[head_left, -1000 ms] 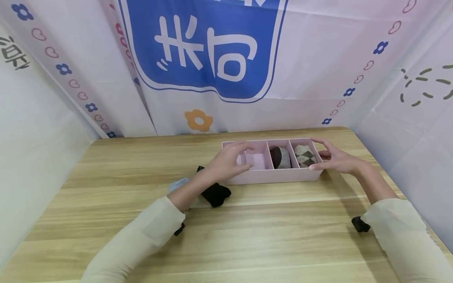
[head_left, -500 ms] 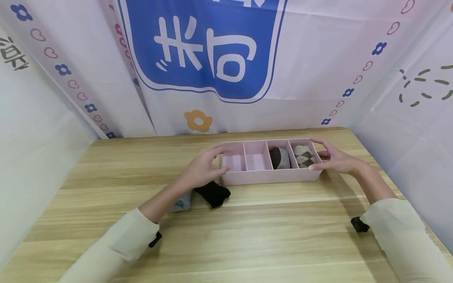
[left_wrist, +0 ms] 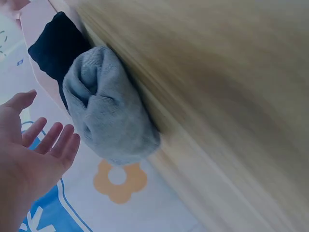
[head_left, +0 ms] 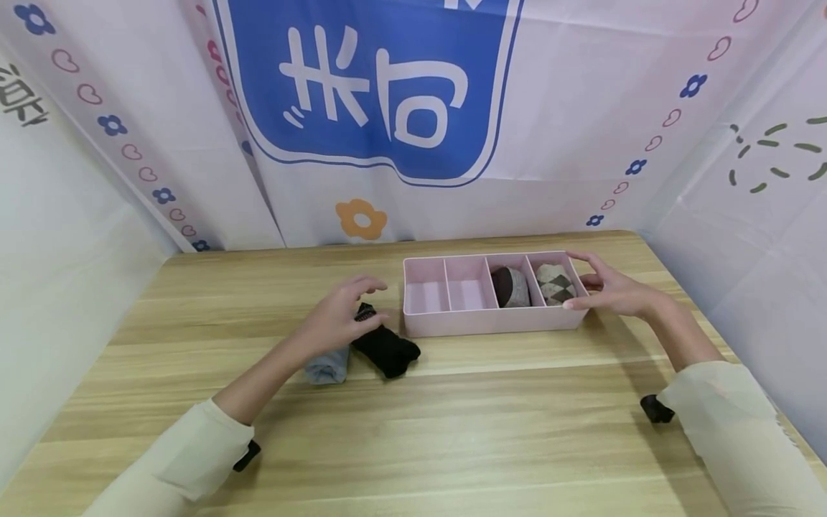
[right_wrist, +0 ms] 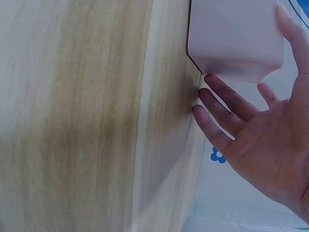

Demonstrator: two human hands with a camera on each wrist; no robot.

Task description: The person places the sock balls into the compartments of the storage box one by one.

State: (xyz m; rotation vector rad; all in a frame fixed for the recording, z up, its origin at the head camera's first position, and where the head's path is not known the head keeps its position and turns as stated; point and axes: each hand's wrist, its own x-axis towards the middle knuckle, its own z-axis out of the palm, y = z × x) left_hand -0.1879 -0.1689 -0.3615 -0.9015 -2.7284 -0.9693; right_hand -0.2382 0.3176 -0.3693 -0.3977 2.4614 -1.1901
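Pink box point(head_left: 491, 323) against spread right hand point(head_left: 614, 293)

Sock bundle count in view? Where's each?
4. Grey bundle and black bundle on the table near the pink box; brown-grey bundle and argyle bundle in its two rightmost compartments. The left arm may hide more.

Table point(head_left: 504, 438): wood-look top, streaked grain, smooth, faint sheen from where I stand. Pink box point(head_left: 491, 324): reads as plastic; smooth, low satin finish. Grey-blue roll point(left_wrist: 113, 118): matt cloth, finely ribbed knit. Black sock point(head_left: 389, 352): dull cloth. Argyle bundle point(head_left: 555, 284) and brown-and-grey bundle point(head_left: 512, 287): matt cloth, soft-looking. Backdrop point(head_left: 568, 136): printed, fabric-like sheet, lightly creased. Cream sleeves point(head_left: 743, 438): matt cloth, wrinkled.
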